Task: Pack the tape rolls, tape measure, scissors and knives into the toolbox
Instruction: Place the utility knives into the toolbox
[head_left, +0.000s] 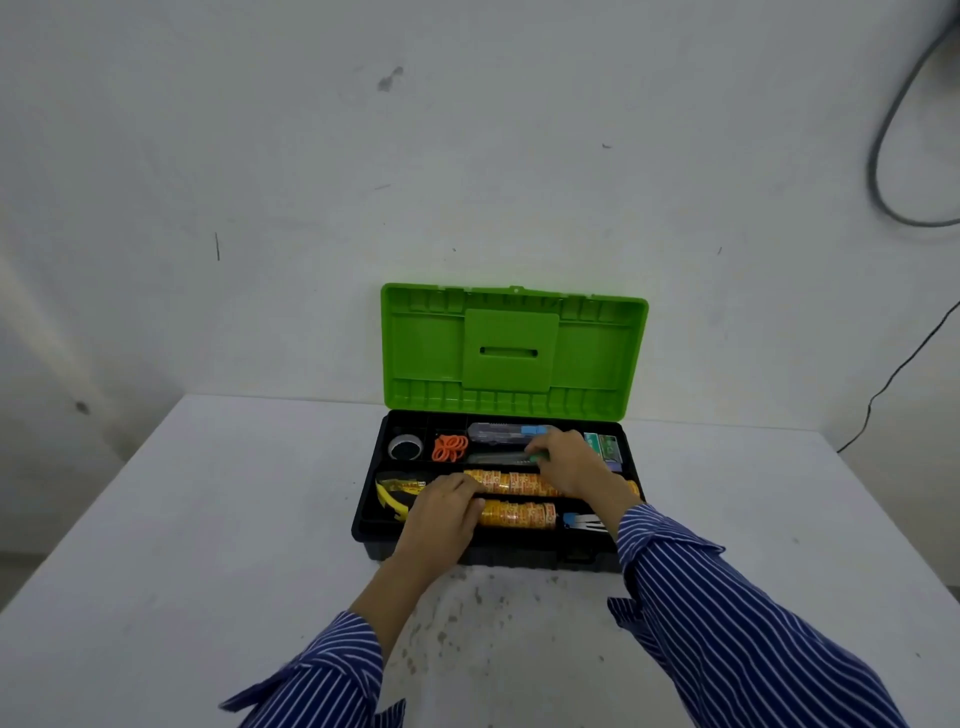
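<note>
A: Head cam, biggest first: white table (208, 519) up against a pale wall, w/ a black toolbox (366, 512) at its far middle. Green lid (514, 351) stands open, upright vs the wall.

B: Tray contents?

A: Long middle slot holds a row of yellow-orange tape rolls (511, 482). Second, shorter row (517, 514) in the near slot. Yellow tape measure (392, 496) sits at the left end of those slots, tape partly out. Back row: grey-blue utility knife (501, 434), and a second knife w/ green slider (501, 458) just in front of it.

B: Hands?

A: Left hand (441, 519) lies over the left end of the near tape row, fingers bent down around the rolls, so gripping them as far as I can see. Right hand (563, 462) reaches farther back, fingertips curled on the green-slider knife, pinching its right end.

B: Small stuff?

A: Silver-rimmed tape roll (405, 447) in back-left compartment. Orange rubber bands (450, 448) in the next one. Green packets (602, 447) at back right. Something blue-and-metal (582, 521) at near right, can't tell if scissors or stapler. Both sleeves blue w/ white stripes. Grey cable (883, 171) loops on the wall, top right.
</note>
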